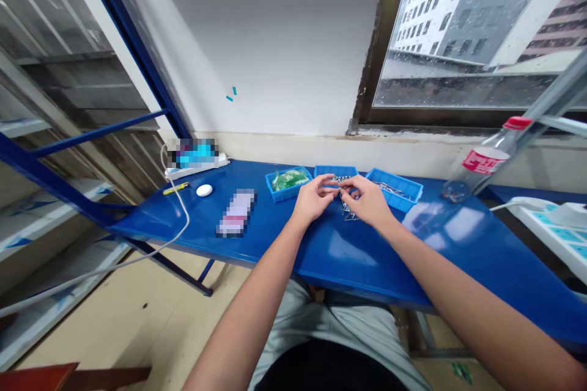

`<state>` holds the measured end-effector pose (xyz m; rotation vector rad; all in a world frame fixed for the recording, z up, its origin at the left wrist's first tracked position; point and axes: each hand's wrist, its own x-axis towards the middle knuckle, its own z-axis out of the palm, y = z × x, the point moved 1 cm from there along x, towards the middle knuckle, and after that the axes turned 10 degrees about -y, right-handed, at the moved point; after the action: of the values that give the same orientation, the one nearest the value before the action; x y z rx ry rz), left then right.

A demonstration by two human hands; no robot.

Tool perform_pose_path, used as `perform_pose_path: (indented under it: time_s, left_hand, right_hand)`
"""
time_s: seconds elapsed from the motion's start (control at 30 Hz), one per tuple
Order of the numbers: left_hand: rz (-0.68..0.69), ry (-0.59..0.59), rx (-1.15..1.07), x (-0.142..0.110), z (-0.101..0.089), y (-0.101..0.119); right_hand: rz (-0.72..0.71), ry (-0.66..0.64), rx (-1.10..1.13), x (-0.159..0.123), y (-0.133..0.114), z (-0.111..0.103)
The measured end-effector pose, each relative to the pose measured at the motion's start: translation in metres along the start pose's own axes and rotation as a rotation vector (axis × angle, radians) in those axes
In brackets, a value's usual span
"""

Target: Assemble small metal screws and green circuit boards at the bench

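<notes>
My left hand (315, 197) and my right hand (368, 198) meet over the blue table, fingertips bent towards each other in a pinch. Whatever lies between them is too small to make out. Just below the fingers, a loose heap of thin metal pieces (348, 214) rests on the tabletop. Three blue plastic bins stand behind my hands. In the left bin (282, 197) there is green material in clear plastic. The middle bin (335, 170), partly hidden by my fingers, holds small metal parts. Thin metal pieces also lie in the right bin (406, 202).
A phone (237, 214), a white oval object (204, 190) and a yellow pen-like tool (176, 189) lie to the left, near a white cable (186, 214). On the right stands a plastic bottle (481, 162) with a red cap, by a metal pole. The wall rises behind the table.
</notes>
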<state>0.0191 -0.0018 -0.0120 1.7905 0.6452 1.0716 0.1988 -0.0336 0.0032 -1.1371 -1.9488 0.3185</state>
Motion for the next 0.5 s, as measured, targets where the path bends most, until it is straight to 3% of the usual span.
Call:
perform_pose_path:
  time_s: [0.13,0.27,0.37,0.5]
  left_hand:
    - [0.056,-0.032,0.243,-0.003,0.0,0.008]
    - [0.127,-0.186,0.599,-0.007,0.005,0.014]
    - [0.152,-0.305,0.682,-0.009,0.008,0.013]
    - [0.171,-0.38,0.725,-0.009,0.01,0.007]
  right_hand:
    - [-0.029,0.106,-0.061,0.003,-0.002,-0.006]
    - [-0.049,0.212,-0.153,0.006,-0.002,-0.014]
    - [-0.067,0.248,-0.2,0.008,0.002,-0.017]
    - [-0.059,0.264,-0.213,0.009,0.009,-0.018]
